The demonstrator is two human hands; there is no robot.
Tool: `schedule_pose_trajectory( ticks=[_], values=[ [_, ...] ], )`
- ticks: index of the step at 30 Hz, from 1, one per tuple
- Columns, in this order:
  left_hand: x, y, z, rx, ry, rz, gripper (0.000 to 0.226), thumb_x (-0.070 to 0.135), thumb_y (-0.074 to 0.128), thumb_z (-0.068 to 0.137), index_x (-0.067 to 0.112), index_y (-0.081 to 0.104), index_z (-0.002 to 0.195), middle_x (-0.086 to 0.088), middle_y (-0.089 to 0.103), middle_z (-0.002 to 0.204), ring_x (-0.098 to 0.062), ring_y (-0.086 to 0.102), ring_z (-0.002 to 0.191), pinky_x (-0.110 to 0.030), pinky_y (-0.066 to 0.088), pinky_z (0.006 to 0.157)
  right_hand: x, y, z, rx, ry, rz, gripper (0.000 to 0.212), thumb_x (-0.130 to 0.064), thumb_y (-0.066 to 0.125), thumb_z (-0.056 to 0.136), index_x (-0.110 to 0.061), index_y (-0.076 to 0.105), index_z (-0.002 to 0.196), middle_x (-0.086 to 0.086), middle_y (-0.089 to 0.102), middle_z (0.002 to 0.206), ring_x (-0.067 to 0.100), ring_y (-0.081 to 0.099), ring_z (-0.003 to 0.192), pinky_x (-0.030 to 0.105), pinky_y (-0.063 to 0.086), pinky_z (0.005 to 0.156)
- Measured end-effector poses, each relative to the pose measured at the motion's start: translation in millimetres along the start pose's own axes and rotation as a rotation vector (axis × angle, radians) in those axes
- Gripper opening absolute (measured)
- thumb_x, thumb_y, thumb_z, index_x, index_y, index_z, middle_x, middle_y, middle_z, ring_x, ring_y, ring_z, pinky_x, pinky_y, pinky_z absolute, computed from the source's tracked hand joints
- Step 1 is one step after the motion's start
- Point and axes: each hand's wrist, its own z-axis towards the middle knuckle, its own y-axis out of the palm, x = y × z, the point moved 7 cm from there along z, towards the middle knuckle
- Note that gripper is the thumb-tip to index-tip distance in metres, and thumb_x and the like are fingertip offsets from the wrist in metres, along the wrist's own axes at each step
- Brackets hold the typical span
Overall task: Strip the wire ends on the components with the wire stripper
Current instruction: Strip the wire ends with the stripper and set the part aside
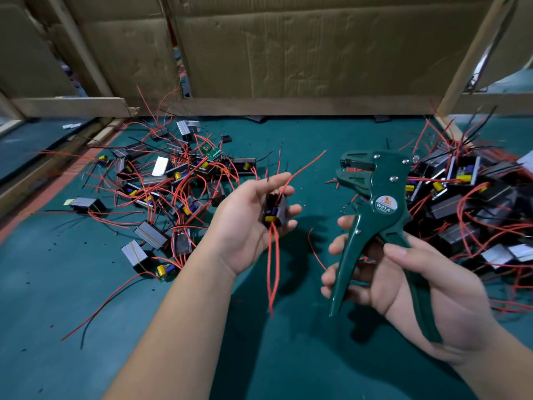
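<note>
Two hands I see; what does each one hold?

My left hand lies palm up, and its fingers are curled round one component, a small dark block with a yellow part. My right hand grips the stripper by its two green handles. The fingers go round one handle, and the other handle lies against my palm under the thumb.

Where is the stripper relative to the component?

It is to the right of the component and apart from it, both held above the mat. Its head is the far end; it points up and away from me and leans a little toward the left hand. The handles stand spread and the jaws look parted.

And the wires of this component?

Several red wires hang down from it, below my left hand, and end over the mat. One more red wire rises up and to the right, toward the head of the stripper, but its tip is apart from the tool. A thin black wire also goes up.

What lies around the hands?

Many components with red and black wires lie in a left pile on the mat, beyond my left forearm. A denser right pile is behind my right hand. Some small red bits dot the mat between the hands. Cardboard stands at the far edge.
</note>
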Motion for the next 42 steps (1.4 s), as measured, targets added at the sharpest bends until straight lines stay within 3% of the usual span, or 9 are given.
schedule_pose_trajectory(
  ticks=[3, 8, 17, 20, 24, 28, 31, 36, 42],
  values=[
    [2, 0, 1, -0.003, 0.046, 0.000, 0.041, -0.012, 0.030, 0.092, 0.010, 0.062, 0.107, -0.004, 0.062, 0.096, -0.017, 0.069, 0.073, -0.023, 0.054, 0.062, 1, -1, 1, 0.003, 0.011, -0.003, 0.072, -0.017, 0.082, 0.056, 0.006, 0.055, 0.119, 0.028, 0.060, 0.097, 0.047, 0.061, 0.078, 0.057, 0.053, 0.071],
    [1, 1, 0, -0.038, 0.061, 0.148, 0.047, -0.023, 0.034, 0.086, 0.009, 0.061, 0.110, -0.003, 0.056, 0.091, -0.023, 0.069, 0.081, -0.034, 0.054, 0.084, 0, 0, 0, 0.013, 0.000, -0.002, 0.077, -0.024, 0.088, 0.051, 0.005, 0.058, 0.116, 0.030, 0.060, 0.099, 0.046, 0.062, 0.078, 0.055, 0.053, 0.069],
    [-8, 8, -5, -0.019, -0.029, 0.181, 0.033, -0.015, 0.030, 0.077, 0.011, 0.048, 0.074, -0.011, 0.059, 0.082, -0.030, 0.072, 0.070, -0.041, 0.059, 0.067, -2, -1, 0, 0.019, -0.008, 0.004, 0.075, -0.023, 0.088, 0.050, 0.002, 0.060, 0.115, 0.029, 0.061, 0.098, 0.047, 0.062, 0.079, 0.052, 0.053, 0.065],
    [-11, 11, -6, -0.067, -0.069, 0.170, 0.033, -0.014, 0.025, 0.074, 0.014, 0.043, 0.071, -0.012, 0.065, 0.071, -0.030, 0.070, 0.066, -0.047, 0.057, 0.070, -2, -1, 0, 0.016, -0.012, 0.005, 0.075, -0.023, 0.087, 0.051, 0.003, 0.059, 0.116, 0.029, 0.061, 0.099, 0.047, 0.062, 0.080, 0.051, 0.053, 0.065],
    [-13, 7, -3, 0.000, -0.048, 0.228, 0.036, -0.014, 0.021, 0.068, 0.012, 0.044, 0.077, -0.007, 0.057, 0.055, -0.022, 0.055, 0.048, -0.029, 0.049, 0.054, -2, -2, 1, 0.020, -0.012, 0.008, 0.070, -0.014, 0.080, 0.055, 0.005, 0.056, 0.118, 0.027, 0.061, 0.097, 0.046, 0.062, 0.079, 0.054, 0.053, 0.068],
    [-13, 2, -6, 0.057, -0.085, 0.209, 0.025, 0.007, 0.033, 0.055, 0.014, 0.051, 0.072, -0.001, 0.050, 0.053, -0.018, 0.044, 0.043, -0.020, 0.034, 0.047, -3, -4, 0, 0.033, -0.022, 0.010, 0.063, -0.013, 0.075, 0.059, 0.004, 0.057, 0.118, 0.027, 0.061, 0.097, 0.046, 0.062, 0.078, 0.055, 0.053, 0.068],
    [-15, -2, -4, 0.090, -0.118, 0.162, 0.018, 0.023, 0.038, 0.066, 0.014, 0.054, 0.066, -0.001, 0.049, 0.055, -0.019, 0.041, 0.048, -0.020, 0.034, 0.045, -2, -5, 0, 0.034, -0.021, 0.023, 0.066, -0.018, 0.078, 0.059, 0.003, 0.058, 0.118, 0.027, 0.061, 0.097, 0.045, 0.063, 0.078, 0.055, 0.053, 0.069],
    [-18, -7, 0, 0.162, -0.140, 0.137, 0.049, 0.063, 0.044, 0.083, 0.018, 0.052, 0.063, 0.001, 0.051, 0.052, -0.016, 0.042, 0.039, -0.017, 0.032, 0.041, -3, -3, 1, 0.015, -0.022, 0.031, 0.066, -0.018, 0.079, 0.059, 0.002, 0.058, 0.119, 0.027, 0.060, 0.098, 0.046, 0.063, 0.080, 0.056, 0.053, 0.070],
    [-5, -4, -1, 0.254, 0.102, 0.394, 0.062, 0.066, 0.033, 0.091, 0.009, 0.051, 0.072, -0.008, 0.060, 0.048, -0.019, 0.053, 0.034, -0.022, 0.043, 0.035, -3, -6, 2, 0.030, -0.015, 0.035, 0.071, -0.015, 0.079, 0.056, 0.003, 0.056, 0.121, 0.027, 0.060, 0.097, 0.047, 0.062, 0.080, 0.055, 0.053, 0.069]
  ],
)
